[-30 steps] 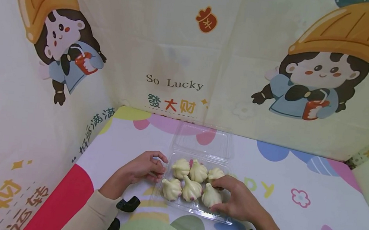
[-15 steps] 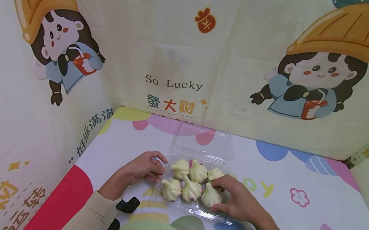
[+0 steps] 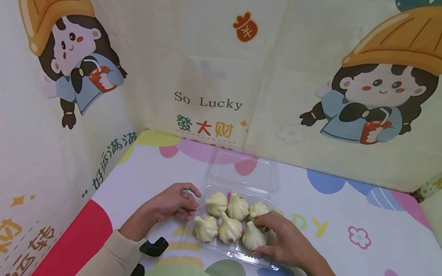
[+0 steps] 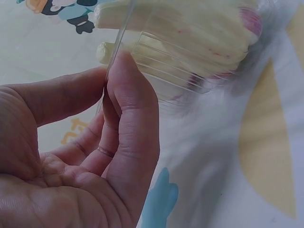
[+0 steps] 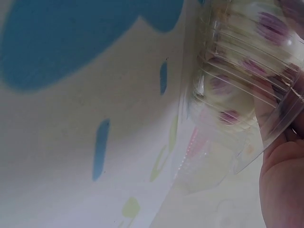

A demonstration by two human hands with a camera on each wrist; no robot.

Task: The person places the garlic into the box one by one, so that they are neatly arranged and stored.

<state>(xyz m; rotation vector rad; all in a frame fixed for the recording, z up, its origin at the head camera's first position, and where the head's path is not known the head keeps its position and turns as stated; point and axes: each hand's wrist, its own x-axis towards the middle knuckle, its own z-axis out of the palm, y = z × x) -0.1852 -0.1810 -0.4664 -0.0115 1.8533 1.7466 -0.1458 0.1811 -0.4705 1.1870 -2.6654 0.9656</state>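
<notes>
A clear plastic clamshell box (image 3: 238,257) lies on the table with its lid folded back. In it sit several pale garlic bulbs in two rows of three. My left hand (image 3: 169,202) pinches the box's left rim; the left wrist view shows thumb and forefinger on the thin plastic edge (image 4: 118,35). My right hand (image 3: 287,239) reaches in from the right and grips the front right garlic bulb (image 3: 253,237), forefinger at its top and thumb low on its side. Its fingers partly cover the back right bulb (image 3: 257,208). Purple-marked garlic (image 5: 273,28) shows through the ribbed wall in the right wrist view.
The see-through lid (image 3: 242,169) extends toward the back of the table. A printed cloth covers the table (image 3: 337,267), and a patterned curtain (image 3: 280,108) rises behind it and at both sides. Black straps or mounts (image 3: 154,246) show near both wrists.
Both hands and the garlic keep their places in the box. The whole view shifts only slightly with the head camera.
</notes>
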